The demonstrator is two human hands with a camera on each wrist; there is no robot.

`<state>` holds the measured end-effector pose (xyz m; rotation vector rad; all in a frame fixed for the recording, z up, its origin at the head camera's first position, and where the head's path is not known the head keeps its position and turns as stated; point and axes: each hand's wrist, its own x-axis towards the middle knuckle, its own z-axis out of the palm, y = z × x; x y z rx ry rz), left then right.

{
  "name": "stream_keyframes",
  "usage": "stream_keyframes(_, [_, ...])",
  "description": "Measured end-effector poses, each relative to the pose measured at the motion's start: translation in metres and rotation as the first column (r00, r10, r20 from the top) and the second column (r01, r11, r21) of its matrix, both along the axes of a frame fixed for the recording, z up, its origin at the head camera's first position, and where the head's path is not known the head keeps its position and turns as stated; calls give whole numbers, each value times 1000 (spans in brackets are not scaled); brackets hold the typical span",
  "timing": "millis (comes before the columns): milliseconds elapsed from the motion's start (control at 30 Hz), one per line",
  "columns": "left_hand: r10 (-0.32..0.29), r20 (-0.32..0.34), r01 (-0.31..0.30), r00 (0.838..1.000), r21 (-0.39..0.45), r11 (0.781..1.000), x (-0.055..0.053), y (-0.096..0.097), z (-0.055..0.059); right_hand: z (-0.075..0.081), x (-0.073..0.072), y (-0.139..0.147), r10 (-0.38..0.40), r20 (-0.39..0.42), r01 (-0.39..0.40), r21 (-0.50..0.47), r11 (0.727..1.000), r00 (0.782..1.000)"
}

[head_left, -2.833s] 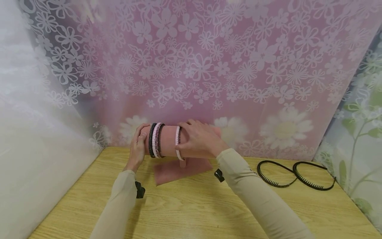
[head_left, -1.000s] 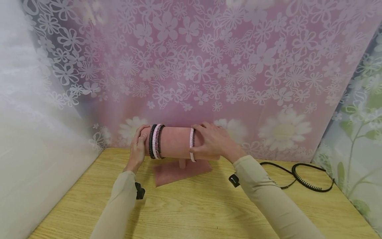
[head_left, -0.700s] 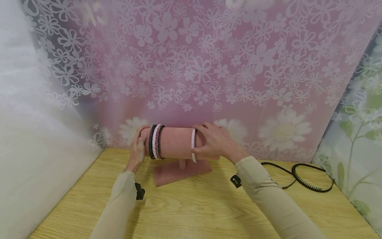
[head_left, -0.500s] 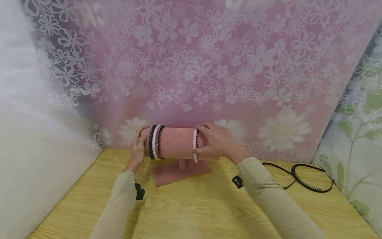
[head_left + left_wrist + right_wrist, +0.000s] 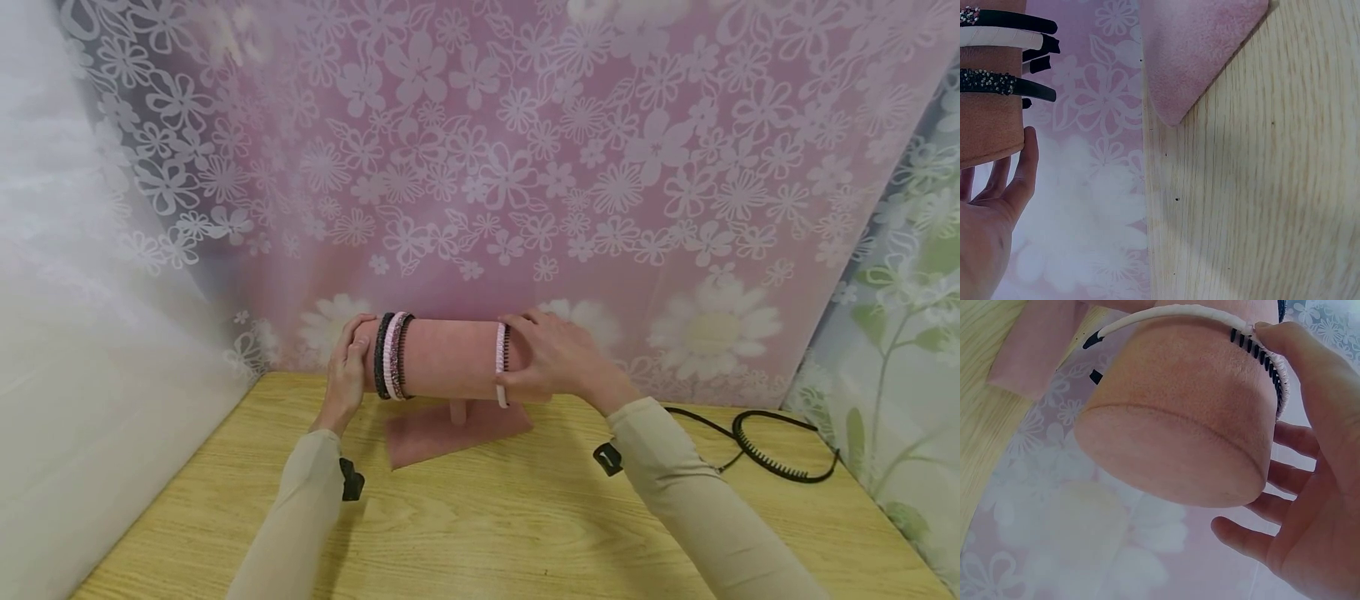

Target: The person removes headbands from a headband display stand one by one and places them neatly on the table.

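A pink cylindrical headband display stand (image 5: 450,358) stands on a flat pink base (image 5: 435,437). My left hand (image 5: 348,375) grips its left end, fingers behind and thumb in front. Close beside that hand, a black beaded headband (image 5: 381,357), a white one (image 5: 388,357) and a pink glitter one (image 5: 397,357) sit around the cylinder. Toward the right end, my right hand (image 5: 558,354) pinches a white headband (image 5: 501,362) with dark comb teeth. In the right wrist view the thumb presses on this white headband (image 5: 1188,311), whose tips straddle the cylinder.
Two thin black toothed headbands lie overlapping at the right of the wooden table (image 5: 480,525); my right sleeve (image 5: 690,475) partly covers the left one. A pink flowered curtain (image 5: 480,167) hangs right behind the stand, with pale sheeting (image 5: 112,333) at the left.
My right hand has slid the white headband rightward along the cylinder, from near its middle to near the right end. The left hand keeps its hold in the same place.
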<state>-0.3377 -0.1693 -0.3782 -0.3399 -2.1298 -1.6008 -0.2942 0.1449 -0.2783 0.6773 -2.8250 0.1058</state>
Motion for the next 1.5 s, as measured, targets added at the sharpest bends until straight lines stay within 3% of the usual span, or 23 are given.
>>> stream_keyframes(133, [9,-23,-9,1000,-12,1000,-11,-3,-10,0,0,3,4,0,-4,-10,1000,1000])
stream_keyframes(233, [21,-22,-21,1000,-21,1000,-13,-2,-10,0,1,6,6,0,-6,-18,1000,1000])
stream_keyframes(500, [5,2,-5,1000,-17,1000,7,5,11,0,3,12,2,-9,-2,-12,1000,1000])
stream_keyframes(633, [9,0,-9,1000,-30,1000,13,7,14,0,4,14,9,-9,-9,-18,1000,1000])
stream_keyframes(1500, [3,4,-3,1000,-19,1000,15,5,13,-1,9,31,22,-11,-23,-43,999,1000])
